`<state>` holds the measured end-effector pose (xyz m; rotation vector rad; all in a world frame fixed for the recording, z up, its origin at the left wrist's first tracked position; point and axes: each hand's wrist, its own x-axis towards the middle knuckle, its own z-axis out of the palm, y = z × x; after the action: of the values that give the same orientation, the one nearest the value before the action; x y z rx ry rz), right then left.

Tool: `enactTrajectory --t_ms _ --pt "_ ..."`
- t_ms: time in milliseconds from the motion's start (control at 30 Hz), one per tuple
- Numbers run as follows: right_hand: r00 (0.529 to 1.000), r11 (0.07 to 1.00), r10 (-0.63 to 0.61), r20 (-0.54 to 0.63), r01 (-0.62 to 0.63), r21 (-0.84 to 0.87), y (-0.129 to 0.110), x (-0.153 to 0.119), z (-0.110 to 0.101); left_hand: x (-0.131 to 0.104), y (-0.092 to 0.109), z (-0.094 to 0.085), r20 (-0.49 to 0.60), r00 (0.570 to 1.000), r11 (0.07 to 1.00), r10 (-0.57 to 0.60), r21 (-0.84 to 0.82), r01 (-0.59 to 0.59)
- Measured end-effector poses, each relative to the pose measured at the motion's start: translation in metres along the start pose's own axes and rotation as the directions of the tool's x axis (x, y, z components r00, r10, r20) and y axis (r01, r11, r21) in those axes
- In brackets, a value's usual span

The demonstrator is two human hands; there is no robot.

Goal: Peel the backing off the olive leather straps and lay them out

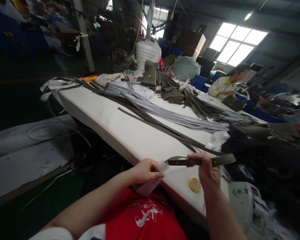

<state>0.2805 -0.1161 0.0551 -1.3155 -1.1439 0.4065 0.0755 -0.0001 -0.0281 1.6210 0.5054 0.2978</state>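
Near the table's front edge my right hand (pixel 209 171) is closed around a dark olive strap (pixel 223 160), thumb on top. The strap has small holes or studs along it, and its left end reaches toward my other hand. My left hand (pixel 147 171) pinches a thin whitish translucent sleeve or sheet (pixel 150 186) that hangs down in front of my red apron (pixel 145 216). The strap's left tip touches or sits just inside the upper edge of this sheet; I cannot tell which. A round yellow disc (pixel 195 184) lies on the table just left of my right wrist.
Long dark straps (pixel 150 121) and a bundle of plastic-wrapped strips (pixel 170 115) run across the white table (pixel 102 116). Olive bags (pixel 150 75) and a white foam roll (pixel 147 55) stand farther back. A co-worker (pixel 222 86) sits at the right. A pale machine (pixel 242 200) stands at lower right.
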Motion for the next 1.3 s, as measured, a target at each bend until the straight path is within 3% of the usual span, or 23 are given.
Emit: enactTrajectory --t_ms 100,233,433,600,667,833,933,1000,1033,1067,1133,1200,1233,1300 --pt "0.992 0.998 0.037 0.124 -0.031 -0.048 0.004 0.000 0.007 0.001 0.000 0.000 0.018 0.999 0.999 0.047 0.006 -0.047" --pt "0.936 0.983 0.183 0.301 -0.169 -0.071 0.014 -0.001 0.013 0.001 0.005 -0.002 0.103 0.984 0.977 0.146 0.144 -0.160" --pt "0.886 0.943 0.332 0.324 -0.318 -0.098 0.014 0.001 0.013 -0.003 0.016 -0.008 0.201 0.952 0.912 0.230 0.297 -0.283" --pt "0.818 0.900 0.433 0.379 -0.413 -0.138 0.014 0.002 0.014 -0.005 0.028 -0.004 0.301 0.907 0.892 0.296 0.251 -0.375" --pt "0.815 0.906 0.423 0.396 -0.391 -0.163 0.018 -0.003 0.020 -0.004 0.030 0.001 0.264 0.908 0.885 0.325 0.255 -0.391" --pt "0.849 0.923 0.380 0.368 -0.324 -0.206 0.028 -0.014 0.035 0.002 0.023 0.010 0.040 0.948 0.891 0.317 0.329 -0.312" --pt "0.907 0.915 0.403 0.124 -0.399 -0.050 0.029 -0.007 0.030 0.002 0.020 0.009 -0.010 0.941 0.870 0.338 0.385 -0.309" --pt "0.906 0.911 0.413 -0.089 -0.408 0.066 0.029 -0.002 0.029 0.001 0.021 0.008 -0.016 0.937 0.861 0.350 0.398 -0.315" --pt "0.903 0.914 0.406 -0.137 -0.397 0.087 0.028 -0.002 0.030 0.001 0.023 0.008 -0.030 0.934 0.860 0.357 0.402 -0.316" --pt "0.911 0.918 0.395 -0.122 -0.387 0.080 0.028 -0.003 0.032 0.000 0.024 0.008 -0.049 0.930 0.858 0.365 0.406 -0.315" --pt "0.928 0.929 0.369 0.056 -0.370 0.016 0.028 -0.008 0.040 0.000 0.026 0.010 -0.070 0.926 0.859 0.371 0.404 -0.314" --pt "0.913 0.938 0.345 0.218 -0.346 -0.037 0.029 -0.015 0.047 0.000 0.027 0.011 -0.108 0.923 0.866 0.369 0.400 -0.300" --pt "0.912 0.938 0.344 0.226 -0.343 -0.043 0.030 -0.017 0.049 -0.001 0.027 0.011 -0.145 0.917 0.869 0.371 0.404 -0.287" --pt "0.918 0.927 0.374 0.132 -0.374 -0.022 0.033 -0.018 0.047 -0.002 0.025 0.010 -0.238 0.890 0.863 0.390 0.432 -0.263"
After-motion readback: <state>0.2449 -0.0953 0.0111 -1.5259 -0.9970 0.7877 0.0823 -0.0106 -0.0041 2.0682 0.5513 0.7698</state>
